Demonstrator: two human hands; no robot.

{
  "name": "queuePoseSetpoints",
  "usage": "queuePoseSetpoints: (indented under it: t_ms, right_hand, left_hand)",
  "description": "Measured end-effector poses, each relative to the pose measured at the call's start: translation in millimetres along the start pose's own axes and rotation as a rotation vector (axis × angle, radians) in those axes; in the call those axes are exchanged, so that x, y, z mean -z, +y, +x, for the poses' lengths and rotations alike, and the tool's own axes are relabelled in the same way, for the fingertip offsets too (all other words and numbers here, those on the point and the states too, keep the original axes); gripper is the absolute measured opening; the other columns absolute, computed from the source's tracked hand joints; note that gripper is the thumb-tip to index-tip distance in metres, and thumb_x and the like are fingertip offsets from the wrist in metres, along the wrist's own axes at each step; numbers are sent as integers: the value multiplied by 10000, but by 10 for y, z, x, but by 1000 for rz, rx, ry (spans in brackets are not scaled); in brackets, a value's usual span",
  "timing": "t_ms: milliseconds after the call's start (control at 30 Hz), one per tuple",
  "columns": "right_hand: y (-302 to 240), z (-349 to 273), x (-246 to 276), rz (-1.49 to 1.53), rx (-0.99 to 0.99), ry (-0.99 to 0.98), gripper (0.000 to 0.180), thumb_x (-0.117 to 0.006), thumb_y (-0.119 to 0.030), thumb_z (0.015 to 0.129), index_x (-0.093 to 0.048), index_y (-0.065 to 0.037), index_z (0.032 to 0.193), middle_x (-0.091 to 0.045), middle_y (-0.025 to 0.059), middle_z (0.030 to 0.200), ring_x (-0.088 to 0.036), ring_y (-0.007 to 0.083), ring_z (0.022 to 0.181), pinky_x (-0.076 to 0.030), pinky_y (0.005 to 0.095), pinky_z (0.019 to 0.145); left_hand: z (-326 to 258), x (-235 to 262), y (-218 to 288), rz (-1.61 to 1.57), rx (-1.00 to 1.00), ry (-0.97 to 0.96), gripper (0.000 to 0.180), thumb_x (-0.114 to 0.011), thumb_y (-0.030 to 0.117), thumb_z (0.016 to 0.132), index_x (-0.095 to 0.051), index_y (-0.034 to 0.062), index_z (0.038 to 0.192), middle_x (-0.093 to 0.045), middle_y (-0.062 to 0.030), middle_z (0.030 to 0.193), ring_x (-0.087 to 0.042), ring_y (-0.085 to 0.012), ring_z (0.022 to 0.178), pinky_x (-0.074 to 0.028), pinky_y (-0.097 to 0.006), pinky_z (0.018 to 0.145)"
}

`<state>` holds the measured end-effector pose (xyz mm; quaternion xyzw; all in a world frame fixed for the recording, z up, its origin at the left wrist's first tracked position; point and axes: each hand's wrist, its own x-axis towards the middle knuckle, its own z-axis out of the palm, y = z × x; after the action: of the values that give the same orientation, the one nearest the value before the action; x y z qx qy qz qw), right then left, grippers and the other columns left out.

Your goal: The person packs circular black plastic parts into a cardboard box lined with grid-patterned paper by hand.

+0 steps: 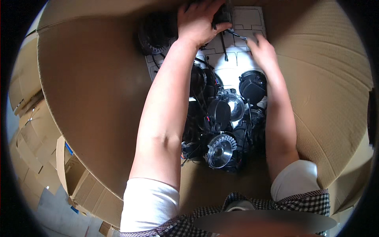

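Note:
At the far end of a deep cardboard box, my left hand is closed around a black lamp unit, its thumb toward a dark cable. The cable runs right to a small light tip at the fingers of my right hand. Those fingers are bent together at the tip and slightly blurred. A black cord dangles below the left hand over a white partitioned sheet. Nearer me lie several black lamp units, some with clear round lenses, and one with a round black back.
The box's tall walls curve close around both my arms, with a bent right wall. Another dark lamp unit sits in shadow at the far left. Outside, to the left, are an opened carton and flattened cardboard.

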<state>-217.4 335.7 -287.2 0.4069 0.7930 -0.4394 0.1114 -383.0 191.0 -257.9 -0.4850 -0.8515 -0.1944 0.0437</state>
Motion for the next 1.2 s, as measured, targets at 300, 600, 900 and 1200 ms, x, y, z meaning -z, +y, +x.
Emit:
queuePoseSetpoints:
  t_ms: [300, 600, 900, 1200]
  right_hand:
    - [123, -985, 56, -638, -82, -281, 908, -823, -394, 624, -421, -222, 1420, -408, 125, 1426, -408, 406, 1288, -366, 549, 1022]
    - [92, -1088, -41, -712, 55, 104, 485, -684, -226, 776, -557, -58, 1213, -547, 157, 1224, -581, 362, 978, -512, 470, 807]
    - [67, -1203, -168, -674, 10, 29, 674, -741, -254, 712, -495, -115, 1324, -430, 176, 1335, -459, 433, 1175, -502, 537, 824]
    - [154, -721, 173, -201, 99, 314, 403, -531, -68, 769, -650, -74, 1154, -579, 174, 1229, -610, 343, 1034, -483, 394, 914]
  left_hand:
    - [170, 171, 193, -44, 127, -284, 825, -645, 583, 764, -358, 224, 1449, -455, -108, 1417, -414, -304, 1293, -241, -519, 1080]
    - [41, -81, 106, 126, 116, -28, 930, -756, 660, 540, -473, 311, 1355, -569, -14, 1281, -494, -234, 1212, -225, -508, 1089]
    - [63, 31, 127, 80, 166, -139, 931, -748, 649, 553, -472, 273, 1359, -572, -57, 1296, -492, -270, 1239, -156, -589, 1105]
    - [103, -16, 110, 121, 155, -204, 973, -750, 657, 534, -455, 281, 1382, -571, -64, 1304, -478, -281, 1254, -127, -604, 1114]
